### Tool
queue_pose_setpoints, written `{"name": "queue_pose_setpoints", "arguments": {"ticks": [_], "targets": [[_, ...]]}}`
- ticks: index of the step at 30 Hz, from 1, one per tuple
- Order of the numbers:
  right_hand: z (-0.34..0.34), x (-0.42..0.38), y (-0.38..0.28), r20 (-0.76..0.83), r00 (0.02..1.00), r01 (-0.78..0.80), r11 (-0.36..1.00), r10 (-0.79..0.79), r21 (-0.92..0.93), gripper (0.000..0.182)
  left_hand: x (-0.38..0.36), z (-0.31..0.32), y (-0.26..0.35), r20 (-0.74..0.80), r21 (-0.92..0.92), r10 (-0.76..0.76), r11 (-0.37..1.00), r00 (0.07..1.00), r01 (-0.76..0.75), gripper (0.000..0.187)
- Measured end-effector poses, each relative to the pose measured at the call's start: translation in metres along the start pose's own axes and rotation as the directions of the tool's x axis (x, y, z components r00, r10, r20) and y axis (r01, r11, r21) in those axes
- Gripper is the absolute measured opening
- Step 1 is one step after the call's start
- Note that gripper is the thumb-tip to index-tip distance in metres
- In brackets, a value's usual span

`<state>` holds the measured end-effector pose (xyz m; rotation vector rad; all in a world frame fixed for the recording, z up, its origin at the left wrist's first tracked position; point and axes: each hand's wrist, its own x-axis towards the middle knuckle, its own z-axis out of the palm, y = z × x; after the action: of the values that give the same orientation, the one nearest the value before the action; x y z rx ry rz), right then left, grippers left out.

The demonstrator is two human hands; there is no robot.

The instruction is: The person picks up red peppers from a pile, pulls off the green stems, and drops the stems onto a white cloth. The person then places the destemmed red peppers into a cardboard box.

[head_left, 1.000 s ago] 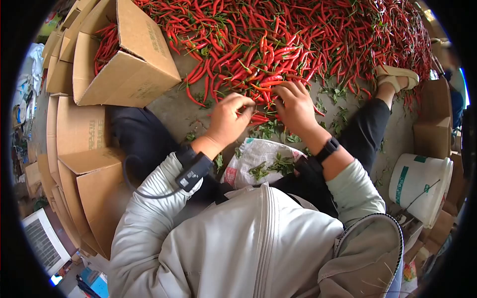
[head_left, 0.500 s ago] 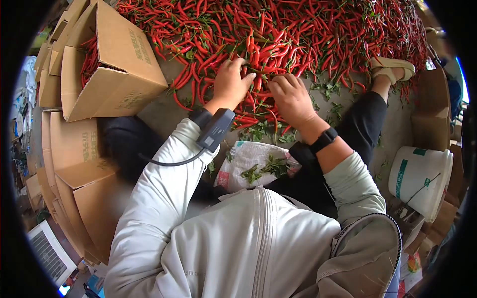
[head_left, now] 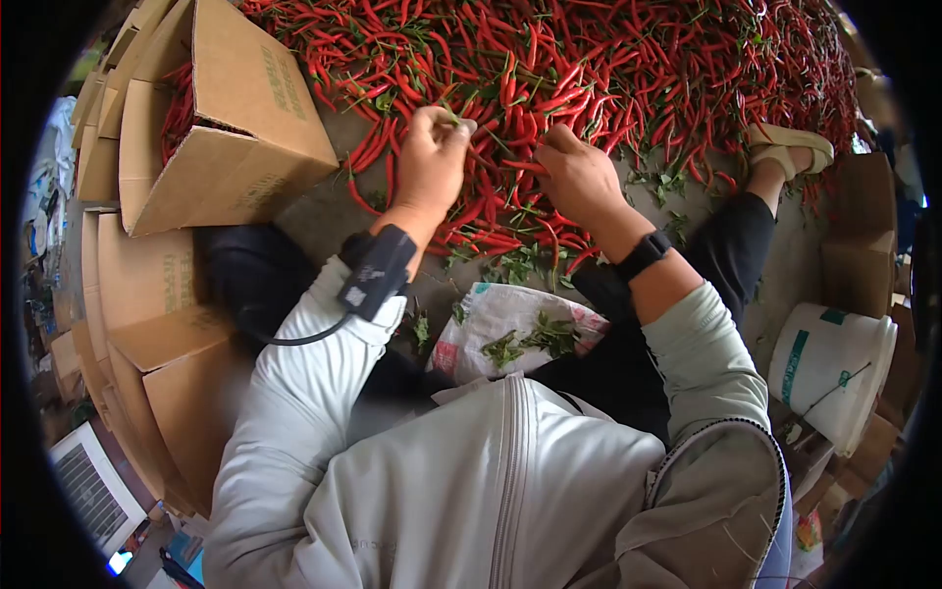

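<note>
A broad heap of red chili peppers point(head_left: 638, 69), mixed with green stems and leaves, spreads over the floor in front of me. At its near edge my left hand point(head_left: 430, 167) is closed in a pinch, with a small green bit showing at the fingertips. What else it may hold is hidden. My right hand point(head_left: 581, 179) is closed to the right of it, its fingers on a red chili pepper point(head_left: 525, 167) that points left. More loose peppers point(head_left: 481, 236) lie below and between the two hands.
An open cardboard box point(head_left: 235, 147) with red peppers inside leans at the left, above more cartons point(head_left: 186, 344). Between my legs lies a white woven sack point(head_left: 481, 324) with green leaves on it. A white bucket point(head_left: 824, 363) is at the right, near my sandaled foot point(head_left: 790, 152).
My hands have moved apart: the left went a little left and has come away from the peppers between them. The right shifted slightly and remains over the pile's edge.
</note>
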<state>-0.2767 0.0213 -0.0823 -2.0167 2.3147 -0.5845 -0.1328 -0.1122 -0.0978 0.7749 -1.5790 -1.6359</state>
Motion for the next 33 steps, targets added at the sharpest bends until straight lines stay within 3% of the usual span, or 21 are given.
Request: {"name": "queue_pose_setpoints", "arguments": {"ticks": [1,3,5,7,9,11,13,15,17,23,25,27,28,31,33], "targets": [[-0.008,-0.004,0.0,-0.021,1.0,0.016,0.993,-0.014,0.118,0.02,0.001,-0.002,0.011,0.007,-0.097,-0.061,0.993,0.998,0.061,0.014],[-0.028,-0.004,0.006,0.017,1.0,-0.026,0.996,0.025,0.09,0.021,0.003,-0.004,0.027,-0.011,-0.269,-0.165,0.95,0.986,0.156,0.014],[-0.046,0.001,0.015,0.087,0.991,-0.105,0.993,0.1,0.046,0.025,0.011,-0.009,0.025,-0.066,-0.057,-0.09,0.995,0.994,0.086,0.018],[-0.054,0.014,0.029,0.029,0.994,-0.106,0.994,0.107,-0.018,0.025,0.018,-0.013,0.014,-0.032,0.4,0.163,0.906,0.986,-0.137,0.026],[-0.06,0.033,0.033,0.054,0.984,-0.163,0.981,0.17,-0.108,0.023,0.018,-0.014,0.014,0.071,0.504,0.005,0.863,0.997,-0.04,0.03],[-0.041,0.047,0.049,0.013,0.995,-0.094,0.981,0.097,-0.169,0.029,0.018,-0.01,0.022,0.143,0.659,0.004,0.746,0.99,-0.098,0.03],[-0.028,0.052,0.047,0.091,0.981,-0.151,0.968,0.171,-0.201,0.035,0.023,-0.011,0.011,0.258,0.792,-0.022,0.577,0.966,-0.199,0.033],[-0.022,0.055,0.043,0.188,0.944,-0.216,0.938,0.272,-0.271,0.037,0.023,-0.007,0.003,0.294,0.803,-0.015,0.546,0.956,-0.239,0.033],[-0.026,0.056,0.038,0.243,0.923,-0.214,0.924,0.298,-0.318,0.04,0.022,-0.002,0.0,0.322,0.859,-0.01,0.425,0.947,-0.287,0.031],[-0.032,0.054,0.034,0.246,0.914,-0.207,0.893,0.322,-0.399,0.037,0.019,0.004,-0.009,0.259,0.87,-0.016,0.439,0.966,-0.226,0.03],[-0.035,0.051,0.032,0.273,0.924,-0.121,0.881,0.269,-0.458,0.034,0.016,0.0,-0.003,0.255,0.867,0.002,0.443,0.967,-0.229,0.03],[-0.033,0.041,0.036,0.221,0.951,-0.097,0.886,0.218,-0.453,0.028,0.013,-0.007,0.007,0.298,0.808,-0.014,0.536,0.954,-0.245,0.025],[-0.034,0.036,0.037,0.227,0.952,-0.093,0.903,0.204,-0.419,0.026,0.011,-0.009,0.017,0.283,0.814,-0.1,0.551,0.954,-0.183,0.025],[-0.054,0.024,0.03,0.231,0.96,-0.059,0.924,0.156,-0.377,0.022,0.006,-0.02,0.028,0.303,0.787,-0.114,0.59,0.946,-0.181,0.026],[-0.074,0.017,0.019,0.21,0.947,-0.181,0.943,0.244,-0.278,0.029,0.003,-0.027,0.036,0.318,0.784,-0.118,0.591,0.941,-0.191,0.032]]}}
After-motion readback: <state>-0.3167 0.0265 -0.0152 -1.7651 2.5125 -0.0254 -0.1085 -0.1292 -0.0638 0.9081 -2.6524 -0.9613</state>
